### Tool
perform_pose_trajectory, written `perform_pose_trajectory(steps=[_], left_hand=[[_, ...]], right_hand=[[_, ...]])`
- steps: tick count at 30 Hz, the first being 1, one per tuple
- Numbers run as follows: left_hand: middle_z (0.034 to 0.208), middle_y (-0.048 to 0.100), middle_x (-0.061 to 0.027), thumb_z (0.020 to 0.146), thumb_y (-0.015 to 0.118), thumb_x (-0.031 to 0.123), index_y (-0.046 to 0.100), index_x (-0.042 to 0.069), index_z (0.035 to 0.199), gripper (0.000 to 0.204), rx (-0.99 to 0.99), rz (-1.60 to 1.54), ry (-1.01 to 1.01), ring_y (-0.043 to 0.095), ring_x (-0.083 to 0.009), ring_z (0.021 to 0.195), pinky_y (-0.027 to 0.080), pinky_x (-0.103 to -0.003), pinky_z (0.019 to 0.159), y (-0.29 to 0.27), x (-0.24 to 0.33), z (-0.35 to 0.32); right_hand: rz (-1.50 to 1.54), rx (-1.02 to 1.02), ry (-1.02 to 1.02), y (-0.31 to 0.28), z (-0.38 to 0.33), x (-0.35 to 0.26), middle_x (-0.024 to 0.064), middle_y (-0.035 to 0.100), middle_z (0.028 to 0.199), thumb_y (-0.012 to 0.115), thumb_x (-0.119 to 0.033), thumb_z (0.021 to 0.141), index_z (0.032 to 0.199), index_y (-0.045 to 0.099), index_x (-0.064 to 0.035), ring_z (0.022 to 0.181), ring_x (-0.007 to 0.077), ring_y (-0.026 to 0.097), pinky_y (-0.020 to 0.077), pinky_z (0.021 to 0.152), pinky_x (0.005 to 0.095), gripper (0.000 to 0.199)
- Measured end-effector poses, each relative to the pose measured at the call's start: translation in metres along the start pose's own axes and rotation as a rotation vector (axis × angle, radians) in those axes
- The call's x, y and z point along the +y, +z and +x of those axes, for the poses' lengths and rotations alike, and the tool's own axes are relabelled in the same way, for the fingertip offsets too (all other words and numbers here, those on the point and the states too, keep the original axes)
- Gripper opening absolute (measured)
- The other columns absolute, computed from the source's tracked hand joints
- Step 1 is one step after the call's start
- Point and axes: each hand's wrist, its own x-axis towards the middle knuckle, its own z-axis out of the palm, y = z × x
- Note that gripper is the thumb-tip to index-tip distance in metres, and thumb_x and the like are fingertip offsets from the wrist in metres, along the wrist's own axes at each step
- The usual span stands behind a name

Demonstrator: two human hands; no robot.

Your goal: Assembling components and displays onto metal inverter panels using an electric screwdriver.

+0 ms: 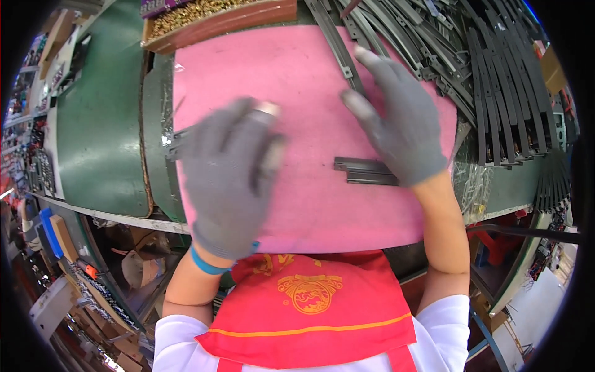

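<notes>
Both hands wear grey knit gloves with bare or pale fingertips. My left hand (226,177) is over the left part of a pink mat (304,211), smeared by motion; whether its fingers hold anything does not show. The end of a dark metal piece (175,146) sticks out beside it at the mat's left edge. My right hand (403,121) is open, thumb and forefinger apart around the near end of a long dark metal strip (334,46). By its wrist, two short dark metal rails (365,170) lie side by side on the mat, partly hidden by the hand.
A wooden-sided box of small brass-coloured parts (204,18) stands at the far left. Loose metal strips (409,37) are heaped at the far right, with dark curved strips (511,93) stacked beside them. A green tabletop (102,130) lies left of the mat.
</notes>
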Motion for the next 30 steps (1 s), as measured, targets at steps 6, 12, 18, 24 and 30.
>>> perform_pose_trajectory(steps=[6, 12, 18, 24, 30], left_hand=[[0.144, 0.042, -0.0204, 0.092, 0.048, 0.055, 0.051, 0.013, 0.138, 0.062, -0.173, 0.302, -0.085, 0.037, -0.0432, 0.133, 0.021, -0.055, 0.112, 0.007, -0.055, -0.034], [0.147, 0.039, -0.0193, 0.091, 0.051, 0.054, 0.049, 0.011, 0.14, 0.065, -0.223, 0.29, -0.088, 0.035, -0.0408, 0.136, 0.018, -0.055, 0.114, 0.004, -0.043, -0.048], [0.149, 0.038, -0.0192, 0.091, 0.053, 0.052, 0.045, 0.009, 0.142, 0.066, -0.244, 0.351, -0.078, 0.033, -0.0401, 0.138, 0.017, -0.052, 0.116, 0.003, -0.044, -0.047], [0.147, 0.038, -0.021, 0.091, 0.052, 0.053, 0.045, 0.008, 0.142, 0.068, -0.26, 0.35, -0.064, 0.036, -0.0406, 0.136, 0.018, -0.053, 0.115, 0.002, -0.042, -0.048], [0.149, 0.035, -0.0236, 0.09, 0.051, 0.057, 0.045, 0.008, 0.142, 0.071, -0.206, 0.283, -0.08, 0.033, -0.0444, 0.136, 0.017, -0.056, 0.114, 0.001, -0.038, -0.064]], right_hand=[[-0.111, -0.025, -0.01, 0.023, 0.026, 0.008, 0.0119, 0.062, 0.101, 0.062, -0.013, 0.085, 0.12, 0.056, -0.0085, 0.092, 0.0318, 0.061, 0.0513, 0.077, 0.0407, 0.036], [0.107, -0.338, 0.059, -0.049, -0.011, 0.036, 0.0106, 0.061, 0.099, 0.062, -0.003, 0.078, 0.104, 0.065, -0.0085, 0.097, 0.0272, 0.06, 0.0499, 0.079, 0.0377, 0.027], [0.1, -0.463, 0.084, -0.079, -0.03, 0.032, 0.0078, 0.062, 0.097, 0.068, -0.005, 0.076, 0.089, 0.069, -0.0054, 0.093, 0.0255, 0.06, 0.0481, 0.078, 0.0337, 0.013], [-0.144, 0.087, -0.048, -0.004, 0.024, 0.029, 0.0128, 0.063, 0.097, 0.066, -0.016, 0.084, 0.112, 0.062, -0.0086, 0.083, 0.03, 0.064, 0.0515, 0.076, 0.0363, 0.029], [-0.399, 0.093, 0.049, 0.003, 0.026, 0.013, 0.0116, 0.063, 0.107, 0.056, -0.01, 0.087, 0.117, 0.059, -0.0121, 0.097, 0.0331, 0.062, 0.0501, 0.08, 0.0425, 0.03]])
